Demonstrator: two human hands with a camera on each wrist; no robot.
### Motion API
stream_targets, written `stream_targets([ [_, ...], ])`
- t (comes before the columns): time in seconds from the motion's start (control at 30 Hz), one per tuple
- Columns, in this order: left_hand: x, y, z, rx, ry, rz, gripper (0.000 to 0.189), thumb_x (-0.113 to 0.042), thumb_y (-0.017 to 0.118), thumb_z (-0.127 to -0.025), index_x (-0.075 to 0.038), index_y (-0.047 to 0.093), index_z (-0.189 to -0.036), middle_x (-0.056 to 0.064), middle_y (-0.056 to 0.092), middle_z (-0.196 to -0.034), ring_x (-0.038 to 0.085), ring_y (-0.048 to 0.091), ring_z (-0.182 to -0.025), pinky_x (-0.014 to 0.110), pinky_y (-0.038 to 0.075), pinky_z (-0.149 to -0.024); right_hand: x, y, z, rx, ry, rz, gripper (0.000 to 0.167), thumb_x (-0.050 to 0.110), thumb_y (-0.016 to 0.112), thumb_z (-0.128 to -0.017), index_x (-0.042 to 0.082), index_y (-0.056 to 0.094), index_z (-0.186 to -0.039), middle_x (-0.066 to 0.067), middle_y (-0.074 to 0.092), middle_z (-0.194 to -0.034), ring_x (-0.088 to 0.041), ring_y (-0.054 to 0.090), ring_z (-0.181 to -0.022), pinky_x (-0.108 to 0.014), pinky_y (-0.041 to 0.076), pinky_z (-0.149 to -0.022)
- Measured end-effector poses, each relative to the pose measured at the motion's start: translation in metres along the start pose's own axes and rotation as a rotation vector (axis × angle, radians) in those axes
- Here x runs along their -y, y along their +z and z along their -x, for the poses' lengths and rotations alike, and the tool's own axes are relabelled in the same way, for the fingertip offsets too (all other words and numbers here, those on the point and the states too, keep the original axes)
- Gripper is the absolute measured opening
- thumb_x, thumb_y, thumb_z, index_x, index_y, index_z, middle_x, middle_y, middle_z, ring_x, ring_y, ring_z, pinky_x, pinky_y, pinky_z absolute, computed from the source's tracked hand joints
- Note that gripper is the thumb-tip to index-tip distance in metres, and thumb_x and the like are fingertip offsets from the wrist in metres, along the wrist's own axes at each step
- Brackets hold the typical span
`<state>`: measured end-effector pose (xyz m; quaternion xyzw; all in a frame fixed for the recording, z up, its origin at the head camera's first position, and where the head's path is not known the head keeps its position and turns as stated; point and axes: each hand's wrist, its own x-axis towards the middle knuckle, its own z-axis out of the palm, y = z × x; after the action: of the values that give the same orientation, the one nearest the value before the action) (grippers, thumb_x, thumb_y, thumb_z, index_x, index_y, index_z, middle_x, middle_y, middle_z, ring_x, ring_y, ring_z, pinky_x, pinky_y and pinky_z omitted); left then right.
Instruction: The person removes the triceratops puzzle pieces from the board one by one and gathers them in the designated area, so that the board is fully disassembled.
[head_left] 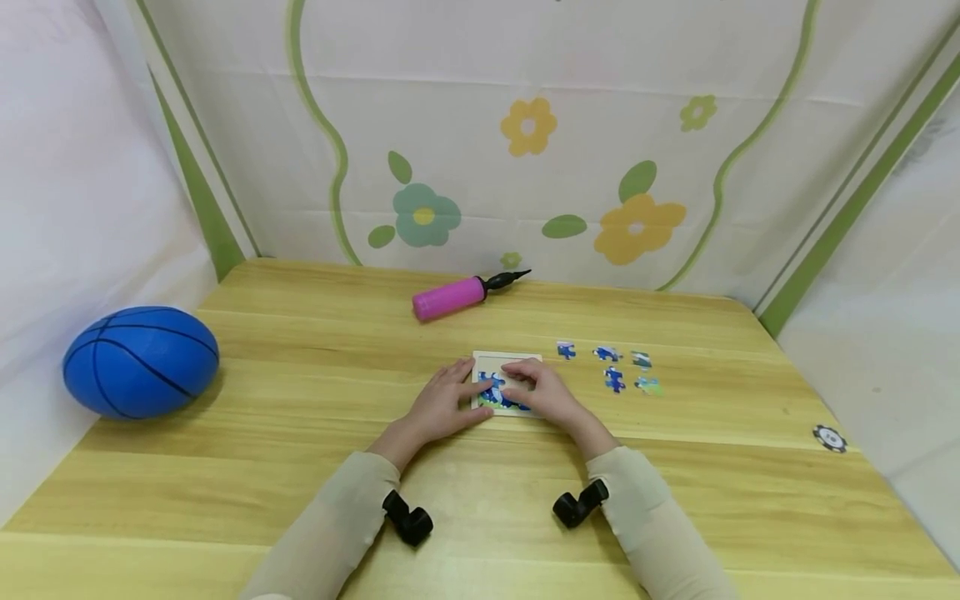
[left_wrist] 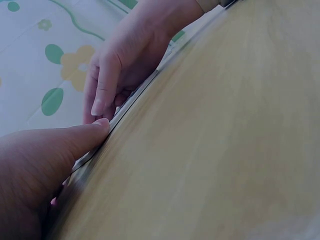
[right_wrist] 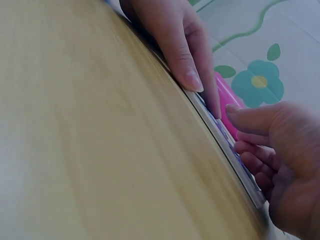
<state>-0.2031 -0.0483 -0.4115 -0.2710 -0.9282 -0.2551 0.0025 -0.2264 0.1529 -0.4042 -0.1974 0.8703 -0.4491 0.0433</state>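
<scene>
A small jigsaw puzzle board (head_left: pixel 508 356) with a pale frame lies flat on the wooden table, with blue, white and green pieces (head_left: pixel 492 397) along its near and left parts. My left hand (head_left: pixel 442 402) rests at the board's left side, its thumb straight along the near edge (right_wrist: pixel 192 82) and its index finger reaching onto the pieces. Above the board's right half, my right hand (head_left: pixel 553 395) has loosely bent fingers, thumb and index finger apart. No piece shows between them. Part of the picture is hidden under both hands.
Several loose puzzle pieces (head_left: pixel 613 380) lie right of the board. Behind it rests a pink hand pump (head_left: pixel 450 299) with a black nozzle. A blue ball (head_left: pixel 141 362) sits far left, and a round chip-like disc (head_left: pixel 829 438) near the right edge. Flowered fabric (head_left: pixel 480 167) encloses the table.
</scene>
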Motion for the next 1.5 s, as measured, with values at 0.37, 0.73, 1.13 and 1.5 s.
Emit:
stream_targets([
  [0.37,-0.001,-0.001,0.000,-0.007,0.001,0.031,0.051,-0.046,0.053,-0.081,-0.018,0.049,-0.124,0.015,0.024,-0.138,0.026,0.015,-0.127,0.042,0.009,-0.101,0.002,0.012,-0.004,-0.055,-0.024,0.175,0.036,0.019,0.069,-0.074,0.007,0.061,-0.107,-0.003,0.052,-0.099,-0.017,0.046,-0.091,-0.033,0.038,-0.079],
  [0.73,0.007,-0.009,0.002,-0.056,-0.052,0.051,0.053,-0.044,0.055,-0.081,-0.016,0.048,-0.125,0.014,0.027,-0.136,0.028,0.017,-0.126,0.043,0.011,-0.101,0.005,0.011,-0.002,-0.069,-0.016,0.198,0.035,0.019,0.069,-0.073,0.008,0.062,-0.105,0.000,0.051,-0.096,-0.017,0.044,-0.090,-0.032,0.037,-0.078],
  [1.13,0.007,-0.008,0.002,-0.030,-0.088,-0.003,0.057,-0.048,0.054,-0.080,-0.014,0.047,-0.125,0.016,0.025,-0.137,0.028,0.015,-0.126,0.043,0.010,-0.101,0.005,0.013,-0.002,-0.066,0.002,0.222,0.032,0.020,0.069,-0.074,0.011,0.062,-0.104,0.001,0.051,-0.097,-0.017,0.043,-0.092,-0.033,0.036,-0.079],
  [1.5,0.008,-0.007,0.001,-0.028,-0.094,0.001,0.058,-0.048,0.054,-0.079,-0.015,0.047,-0.126,0.015,0.024,-0.137,0.027,0.014,-0.127,0.042,0.009,-0.101,0.009,0.017,-0.003,-0.138,-0.003,0.195,0.027,0.014,0.070,-0.072,0.009,0.061,-0.097,0.000,0.053,-0.088,-0.017,0.046,-0.083,-0.033,0.037,-0.074],
])
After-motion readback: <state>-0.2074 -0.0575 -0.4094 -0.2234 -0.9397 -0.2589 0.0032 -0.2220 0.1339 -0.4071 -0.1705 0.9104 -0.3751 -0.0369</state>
